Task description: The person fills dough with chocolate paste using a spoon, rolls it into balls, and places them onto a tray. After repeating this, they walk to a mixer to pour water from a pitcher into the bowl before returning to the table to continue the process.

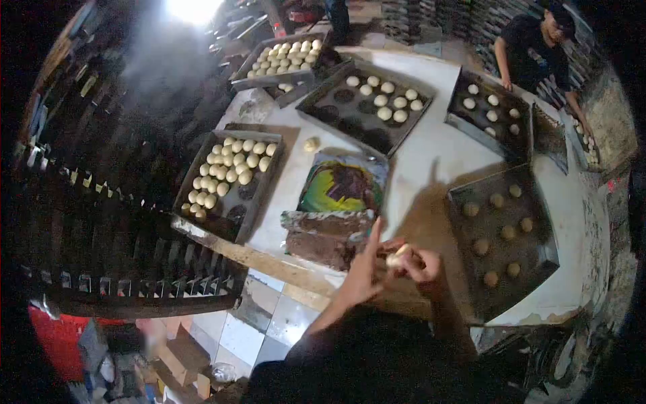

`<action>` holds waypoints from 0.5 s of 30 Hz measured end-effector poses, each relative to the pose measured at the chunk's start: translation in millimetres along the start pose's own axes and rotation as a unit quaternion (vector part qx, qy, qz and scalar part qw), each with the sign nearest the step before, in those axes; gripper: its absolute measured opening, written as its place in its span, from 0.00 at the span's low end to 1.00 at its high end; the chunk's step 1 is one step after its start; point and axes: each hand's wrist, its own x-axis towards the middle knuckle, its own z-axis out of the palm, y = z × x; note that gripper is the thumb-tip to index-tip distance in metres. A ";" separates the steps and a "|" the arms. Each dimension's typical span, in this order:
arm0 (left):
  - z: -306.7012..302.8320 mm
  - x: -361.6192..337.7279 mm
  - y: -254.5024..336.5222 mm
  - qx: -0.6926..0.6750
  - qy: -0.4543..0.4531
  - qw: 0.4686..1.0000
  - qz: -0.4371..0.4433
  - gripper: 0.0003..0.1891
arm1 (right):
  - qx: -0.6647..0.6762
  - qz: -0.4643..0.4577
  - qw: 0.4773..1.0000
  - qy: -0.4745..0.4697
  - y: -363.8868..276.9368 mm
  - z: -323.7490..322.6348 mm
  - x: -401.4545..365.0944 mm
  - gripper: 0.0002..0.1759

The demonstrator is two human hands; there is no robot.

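In front of my body, my right hand pinches a small pale dough ball between thumb and fingers. My left hand is right beside it, index finger stretched upward and the other fingers partly hidden near the dough. Just left of my hands lies a brown, paste-like slab at the table's near edge. Behind it, a green and yellow printed plastic bag lies spread on the white tabletop. A single dough piece rests beyond the bag.
Metal trays with dough balls stand around: a fuller tray at left, another tray at the back left, a middle tray, a back-right tray and a shadowed near-right tray. Another person handles trays at far right.
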 end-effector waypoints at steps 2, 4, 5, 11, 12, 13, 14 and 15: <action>27.6 5.1 14.0 0.039 0.011 0.996 0.083 0.57 | -0.051 -0.124 0.991 0.007 -11.8 -23.1 -1.1 0.27; 42.9 -1.3 10.7 0.068 0.018 0.997 -0.015 0.43 | -0.102 -0.326 0.940 0.021 -6.6 -37.8 -8.8 0.28; 45.7 -1.4 9.9 0.075 -0.011 0.996 -0.049 0.38 | -0.130 -0.344 0.930 0.008 -10.5 -36.6 -14.8 0.27; 101.2 -42.0 41.5 0.142 0.192 0.967 0.090 0.20 | -0.065 -0.344 0.928 0.128 -28.9 -30.7 -61.6 0.21; 119.0 -47.1 45.2 0.128 0.229 0.956 0.128 0.18 | -0.049 -0.324 0.934 0.139 -28.8 -27.2 -70.1 0.19; 129.1 -55.0 39.8 0.081 0.225 0.964 0.113 0.22 | -0.034 -0.303 0.941 0.148 -29.3 -21.7 -78.7 0.17; 135.3 -58.5 62.5 -0.014 0.230 0.969 0.091 0.23 | -0.070 -0.332 0.919 0.199 -34.8 -15.1 -85.2 0.11; 129.8 -62.4 70.7 -0.062 0.203 0.974 0.079 0.25 | -0.043 -0.337 0.919 0.199 -32.8 -4.2 -87.5 0.10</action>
